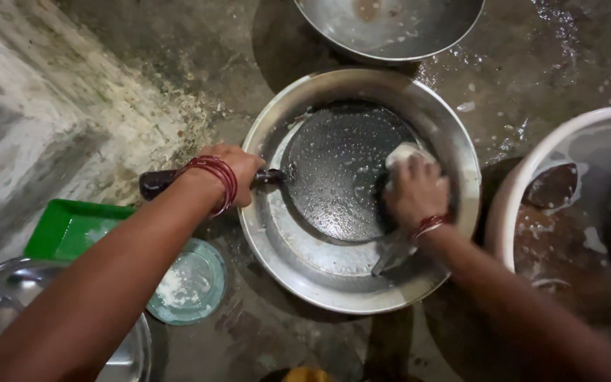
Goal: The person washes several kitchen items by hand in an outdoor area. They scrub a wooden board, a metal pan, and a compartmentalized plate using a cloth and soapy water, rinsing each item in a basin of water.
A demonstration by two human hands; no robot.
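Two hands are occupied: a flat dark pan [341, 173] is gripped by its handle in the left hand [231, 173], while a pale scrubber [406, 152] is clasped by the right hand [415, 194], over a steel basin [298, 262].

A dark grey flat pan [341, 170], speckled with white suds, is seen at the centre inside a silver steel basin [284, 247]. A whitish scrub pad [406, 152] is pressed to it. Red bangles [215, 177] are worn at both wrists. A green tray [72, 226] and a pale teal lid [196, 283] are seen at lower left, a white tub [532, 166] at right.
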